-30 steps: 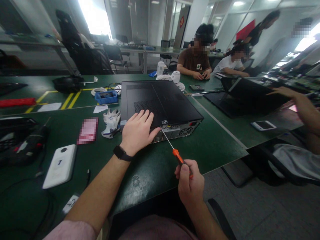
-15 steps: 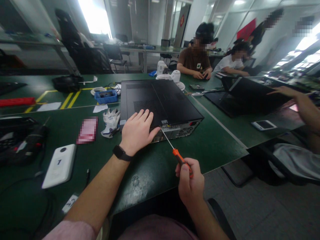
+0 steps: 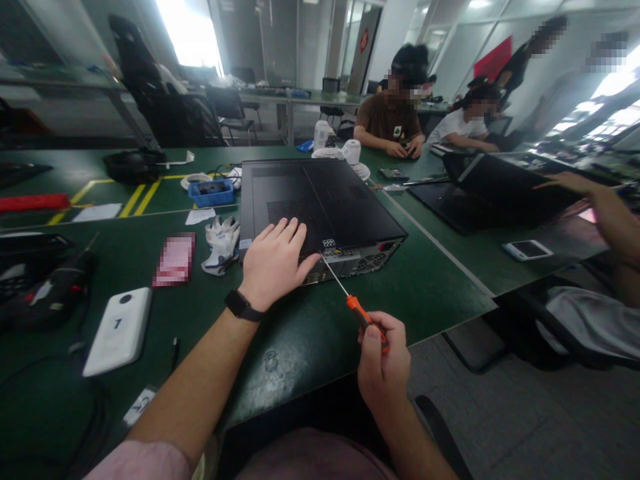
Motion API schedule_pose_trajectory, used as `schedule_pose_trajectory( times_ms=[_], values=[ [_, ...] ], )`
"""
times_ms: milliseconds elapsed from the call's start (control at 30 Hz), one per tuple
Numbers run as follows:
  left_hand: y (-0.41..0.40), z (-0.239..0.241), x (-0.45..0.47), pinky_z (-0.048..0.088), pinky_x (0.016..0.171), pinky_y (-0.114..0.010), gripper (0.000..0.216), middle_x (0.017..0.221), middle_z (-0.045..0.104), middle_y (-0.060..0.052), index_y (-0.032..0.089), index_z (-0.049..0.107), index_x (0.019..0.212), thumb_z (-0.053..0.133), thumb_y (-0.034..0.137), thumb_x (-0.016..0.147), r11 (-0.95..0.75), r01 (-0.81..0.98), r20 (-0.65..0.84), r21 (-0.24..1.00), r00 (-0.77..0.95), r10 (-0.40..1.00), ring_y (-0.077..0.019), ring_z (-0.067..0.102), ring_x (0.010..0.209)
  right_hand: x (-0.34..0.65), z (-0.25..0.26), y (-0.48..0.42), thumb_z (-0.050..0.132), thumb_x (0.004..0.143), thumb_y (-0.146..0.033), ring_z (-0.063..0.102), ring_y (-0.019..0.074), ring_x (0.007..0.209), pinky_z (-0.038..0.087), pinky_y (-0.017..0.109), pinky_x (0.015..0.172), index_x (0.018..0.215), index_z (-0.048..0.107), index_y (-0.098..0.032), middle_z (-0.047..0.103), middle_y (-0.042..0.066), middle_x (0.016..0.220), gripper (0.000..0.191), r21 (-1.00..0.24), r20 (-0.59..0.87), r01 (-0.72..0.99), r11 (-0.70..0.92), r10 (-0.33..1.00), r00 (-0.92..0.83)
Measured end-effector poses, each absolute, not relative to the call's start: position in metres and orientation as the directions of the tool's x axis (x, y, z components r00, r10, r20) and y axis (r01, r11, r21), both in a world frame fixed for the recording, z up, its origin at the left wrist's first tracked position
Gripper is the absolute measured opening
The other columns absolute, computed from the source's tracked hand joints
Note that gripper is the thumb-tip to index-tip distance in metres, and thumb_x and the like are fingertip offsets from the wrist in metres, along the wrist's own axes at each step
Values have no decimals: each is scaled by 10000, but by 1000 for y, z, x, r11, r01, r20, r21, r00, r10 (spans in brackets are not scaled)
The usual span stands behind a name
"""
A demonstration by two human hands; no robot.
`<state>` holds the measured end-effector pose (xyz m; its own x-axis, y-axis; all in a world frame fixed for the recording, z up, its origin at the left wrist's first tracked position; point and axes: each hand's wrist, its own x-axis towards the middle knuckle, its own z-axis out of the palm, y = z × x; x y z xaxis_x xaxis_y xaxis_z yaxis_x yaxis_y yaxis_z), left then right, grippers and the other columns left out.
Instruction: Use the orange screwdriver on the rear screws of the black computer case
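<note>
On the green tabletop (image 3: 420,313), a black computer case (image 3: 320,207) lies flat, its cover (image 3: 345,193) in place; whether anything is loosened, I cannot tell. The right hand (image 3: 384,357) is wrapped around an orange screwdriver (image 3: 356,307), tip at the rear panel (image 3: 370,260). The left hand (image 3: 277,258) rests there, fingers slightly spread, gripping nothing. A blue bin (image 3: 215,199) holds dark items (image 3: 213,187).
</note>
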<state>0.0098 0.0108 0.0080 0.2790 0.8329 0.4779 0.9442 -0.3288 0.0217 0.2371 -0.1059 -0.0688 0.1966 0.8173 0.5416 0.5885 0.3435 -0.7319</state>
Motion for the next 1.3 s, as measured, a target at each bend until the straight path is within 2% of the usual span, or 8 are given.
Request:
schedule_pose_trajectory(
  times_ms=[200, 267, 433, 667, 933, 1033, 1200, 1300],
  values=[
    [11, 7, 9, 464, 1294, -552, 661, 1645, 635, -250, 28, 632, 1564, 548, 507, 1116, -330, 944, 479, 18, 281, 832, -427, 600, 1543, 233, -59, -103, 585, 1079, -294, 788, 215, 818, 636, 343, 707, 1213, 684, -237, 786, 71, 988, 176, -611, 681, 655, 444, 717, 149],
    [11, 7, 8, 459, 1299, -547, 662, 1647, 636, -244, 36, 629, 1570, 542, 513, 1119, -327, 945, 479, 14, 281, 832, -423, 595, 1549, 232, -58, -102, 588, 1083, -291, 786, 206, 769, 629, 329, 680, 1205, 690, -239, 785, 56, 943, 168, -615, 680, 656, 438, 716, 159],
    [11, 7, 9, 476, 1285, -561, 654, 1643, 639, -246, 41, 637, 1560, 554, 512, 1114, -330, 944, 482, 12, 284, 829, -427, 603, 1539, 232, -64, -101, 575, 1107, -333, 690, 152, 528, 554, 268, 527, 1202, 687, -235, 713, -30, 745, 177, -745, 567, 563, 358, 784, 253],
    [10, 8, 9, 473, 1290, -572, 658, 1646, 632, -257, 24, 633, 1563, 562, 495, 1109, -332, 943, 475, 33, 277, 835, -434, 597, 1545, 230, -64, -104, 685, 1000, -295, 673, 147, 578, 554, 275, 538, 1228, 648, -233, 744, 3, 870, 239, -731, 597, 550, 404, 769, 228],
    [10, 9, 9, 471, 1290, -573, 660, 1645, 633, -258, 32, 629, 1567, 555, 502, 1110, -332, 943, 477, 34, 277, 834, -435, 592, 1549, 232, -70, -103, 582, 1110, -320, 694, 153, 557, 582, 282, 557, 1302, 651, -237, 724, -34, 760, 221, -754, 572, 503, 423, 799, 186],
    [10, 9, 10, 463, 1297, -575, 646, 1649, 631, -252, 48, 632, 1569, 547, 497, 1113, -332, 943, 474, 38, 275, 837, -426, 585, 1558, 231, -68, -104, 575, 1109, -298, 710, 151, 586, 598, 280, 576, 1336, 627, -237, 743, -24, 802, 240, -776, 559, 455, 436, 810, 176],
    [10, 9, 9, 465, 1295, -567, 661, 1648, 631, -255, 24, 627, 1568, 549, 499, 1115, -332, 943, 473, 23, 282, 834, -434, 596, 1544, 229, -62, -105, 681, 1020, -269, 782, 187, 744, 650, 309, 659, 1290, 651, -223, 794, 62, 1000, 275, -682, 647, 562, 469, 744, 164],
    [11, 8, 9, 462, 1297, -569, 657, 1650, 631, -248, 42, 626, 1575, 551, 505, 1114, -333, 943, 480, 24, 282, 831, -431, 591, 1551, 231, -64, -105, 656, 1043, -268, 787, 193, 739, 649, 313, 655, 1287, 667, -227, 802, 65, 996, 248, -664, 647, 595, 453, 747, 154]
  ],
)
